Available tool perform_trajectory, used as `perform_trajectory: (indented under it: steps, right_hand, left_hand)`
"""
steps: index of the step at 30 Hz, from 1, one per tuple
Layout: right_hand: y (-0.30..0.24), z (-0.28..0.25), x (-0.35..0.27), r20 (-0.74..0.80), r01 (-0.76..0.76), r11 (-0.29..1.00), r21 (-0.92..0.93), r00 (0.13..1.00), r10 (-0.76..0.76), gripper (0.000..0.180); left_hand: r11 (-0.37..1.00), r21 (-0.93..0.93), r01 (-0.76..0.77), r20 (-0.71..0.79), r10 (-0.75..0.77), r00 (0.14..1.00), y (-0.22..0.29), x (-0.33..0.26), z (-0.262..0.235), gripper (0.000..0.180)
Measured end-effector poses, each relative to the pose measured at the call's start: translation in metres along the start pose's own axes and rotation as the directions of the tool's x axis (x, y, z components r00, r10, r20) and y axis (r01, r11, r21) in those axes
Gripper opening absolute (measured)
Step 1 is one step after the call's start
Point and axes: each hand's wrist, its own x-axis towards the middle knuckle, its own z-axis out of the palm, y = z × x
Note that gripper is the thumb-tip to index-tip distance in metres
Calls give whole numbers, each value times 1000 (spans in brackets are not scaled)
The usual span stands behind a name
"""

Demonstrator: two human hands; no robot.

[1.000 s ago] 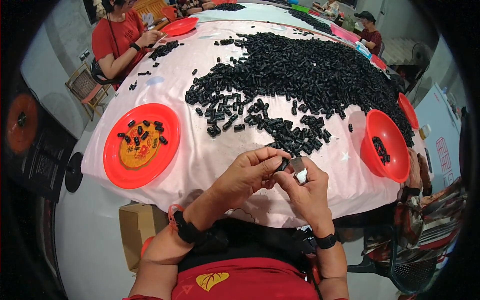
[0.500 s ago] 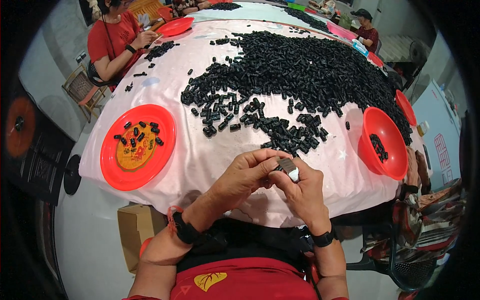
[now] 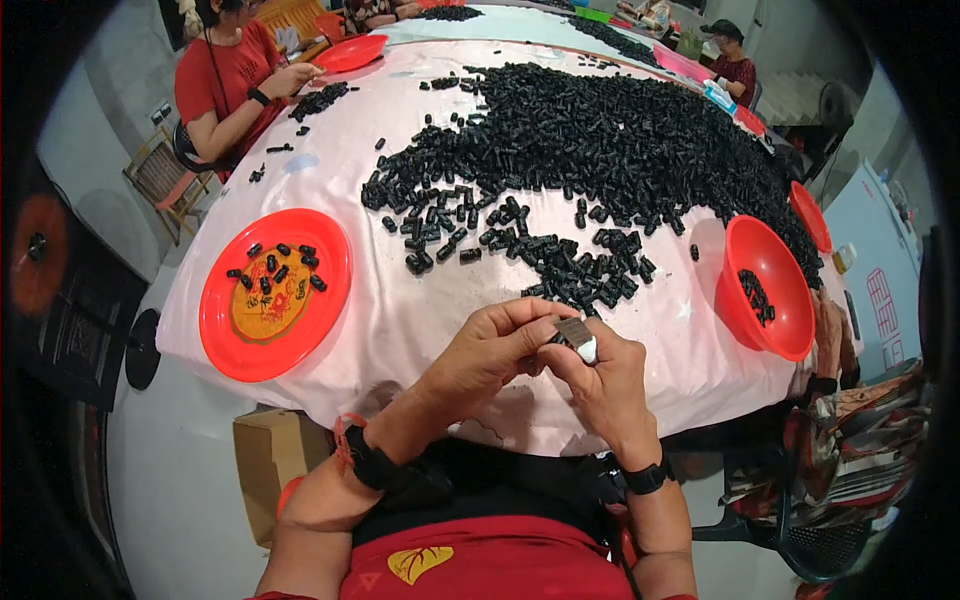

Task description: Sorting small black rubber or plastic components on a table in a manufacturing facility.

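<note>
My left hand [image 3: 485, 340] and right hand [image 3: 612, 372] meet over the near edge of the table. Between them is a small grey-brown block [image 3: 573, 332] with a white wrapped end, gripped by the thumb and fingers of my right hand. My left thumb and forefinger pinch together against the block's left side; whatever they hold is hidden. Just beyond my fingertips lies a loose cluster of short black cylindrical pieces [image 3: 590, 268], which runs back into a large heap [image 3: 620, 130] of the same pieces.
A red plate [image 3: 337, 300] with several black pieces lies at the left. At the right a red bowl [image 3: 790, 300] holds more. Co-workers sit at the far left [image 3: 225, 90] and far right [image 3: 735, 70]. A cardboard box [image 3: 262, 470] stands below the table's left edge.
The block has turned slightly between my fingers; both hands stay in nearly the same place. At the far left, the co-worker's hand has shifted a little.
</note>
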Motion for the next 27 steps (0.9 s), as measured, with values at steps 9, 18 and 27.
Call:
perform_trajectory:
  steps: [9,18,27]
  right_hand:
    - [-2,1,-3,7,68,997,27,998,-68,30]
    - [-14,-4,0,-73,135,967,218,990,-122,21]
    - [-13,-2,2,-230,85,959,271,973,-22,13]
  left_hand:
    - [999,-34,-18,-2,18,1000,-2,-1,1,32]
    - [997,-38,61,-12,-61,998,1,1,-8,22]
    - [995,79,-63,-19,65,998,5,0,3,25]
